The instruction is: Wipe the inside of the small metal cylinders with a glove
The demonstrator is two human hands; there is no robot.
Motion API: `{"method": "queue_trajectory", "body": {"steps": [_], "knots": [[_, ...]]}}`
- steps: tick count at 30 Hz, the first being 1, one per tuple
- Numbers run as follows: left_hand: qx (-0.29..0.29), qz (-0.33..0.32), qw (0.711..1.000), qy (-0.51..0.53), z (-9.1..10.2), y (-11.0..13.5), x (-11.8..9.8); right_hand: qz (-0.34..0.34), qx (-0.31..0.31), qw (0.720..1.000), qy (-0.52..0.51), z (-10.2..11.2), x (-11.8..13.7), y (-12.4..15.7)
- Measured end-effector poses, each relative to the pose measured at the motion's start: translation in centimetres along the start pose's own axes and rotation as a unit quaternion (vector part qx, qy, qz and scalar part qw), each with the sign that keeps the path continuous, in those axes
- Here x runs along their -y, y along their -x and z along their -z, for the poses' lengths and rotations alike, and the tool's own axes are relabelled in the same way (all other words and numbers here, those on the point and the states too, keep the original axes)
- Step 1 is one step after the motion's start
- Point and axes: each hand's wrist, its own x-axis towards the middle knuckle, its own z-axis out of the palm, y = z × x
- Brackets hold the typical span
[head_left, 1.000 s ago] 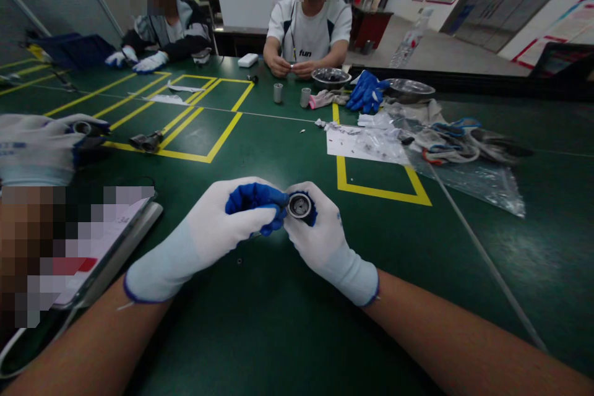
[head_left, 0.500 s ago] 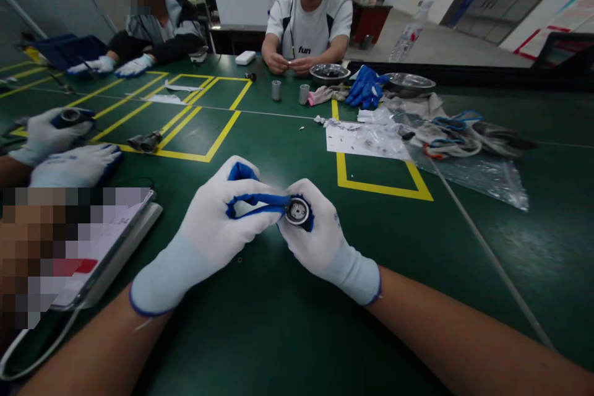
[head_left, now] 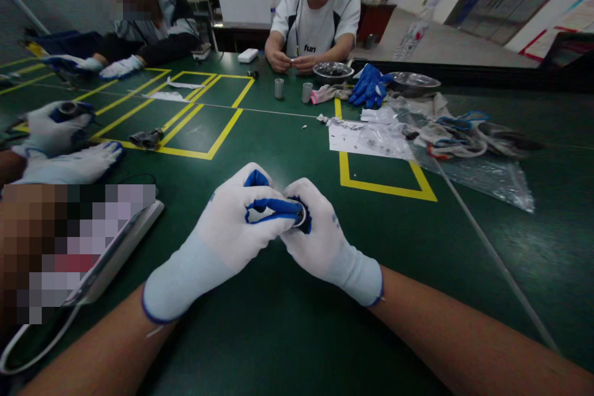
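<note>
Both my hands wear white gloves with blue palms and meet over the green table. My right hand (head_left: 315, 232) is closed around a small round part with a metal rim (head_left: 304, 216); most of the part is hidden by the fingers. My left hand (head_left: 241, 216) is pinched, its thumb and fingertips pressed together over the face of that round part. Whether a tiny piece sits between those fingertips cannot be seen.
At left, a co-worker's gloved hand (head_left: 60, 127) holds a dark round part near a tablet-like device (head_left: 116, 260). Ahead lie white paper (head_left: 346, 139), a plastic bag (head_left: 501, 182), blue gloves (head_left: 370, 88), a metal bowl (head_left: 333, 71) and two grey cylinders (head_left: 307, 93). Two people sit opposite.
My left hand has moved right, and its pinched fingertips now cover the face of the round part, which showed openly before. My right hand stays closed around the part.
</note>
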Motion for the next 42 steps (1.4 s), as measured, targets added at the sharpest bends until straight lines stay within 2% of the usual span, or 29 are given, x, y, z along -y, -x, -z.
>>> {"method": "queue_trajectory", "body": {"steps": [5,10,16,18,21,23,24,26,27,29,32,34,38,40,42], "knots": [[0.010,0.024,1.000,0.006,-0.1,0.0,-0.5,0.014,-0.006,1.000,0.007,-0.1,-0.1,0.0],[0.019,0.049,0.998,-0.028,-0.4,0.1,-1.0,-0.011,0.013,1.000,0.011,0.0,0.0,0.0],[-0.049,0.156,0.986,-0.038,-1.1,0.0,-1.6,-0.022,0.028,0.999,0.039,0.0,0.0,0.0],[-0.032,0.184,0.982,-0.016,-1.0,-0.2,-1.5,-0.015,0.030,0.999,0.041,0.0,0.0,0.0],[0.023,0.194,0.977,0.082,-0.2,-0.4,-0.9,-0.019,0.022,0.999,0.025,0.0,0.0,0.0],[0.018,0.188,0.976,0.111,0.7,-0.5,-0.3,-0.030,0.007,0.999,0.006,0.0,0.1,0.0],[0.000,0.187,0.979,0.085,1.3,-0.5,0.1,-0.037,-0.001,0.999,-0.001,0.0,0.1,0.0],[-0.027,0.189,0.981,-0.043,2.3,-0.6,1.0,-0.048,-0.007,0.999,-0.011,0.1,0.1,0.0],[-0.018,0.194,0.973,-0.121,2.7,-0.7,1.5,-0.052,-0.008,0.999,-0.014,0.1,0.1,-0.1],[0.050,0.212,0.947,-0.235,3.4,-1.0,2.3,-0.057,-0.012,0.998,-0.020,0.2,0.1,-0.1],[0.161,0.232,0.916,-0.285,3.7,-1.1,3.0,-0.061,-0.022,0.998,-0.026,0.2,0.2,0.0],[0.200,0.239,0.903,-0.297,3.6,-1.1,3.0,-0.063,-0.023,0.997,-0.029,0.2,0.2,0.0],[0.243,0.245,0.886,-0.311,2.9,-0.8,2.5,-0.061,-0.020,0.997,-0.031,0.3,0.3,0.0],[0.241,0.227,0.894,-0.303,2.7,-0.8,2.3,-0.061,-0.019,0.997,-0.030,0.3,0.3,0.1],[0.212,0.213,0.909,-0.289,2.5,-0.9,2.1,-0.060,-0.017,0.998,-0.029,0.3,0.2,0.0]]}}
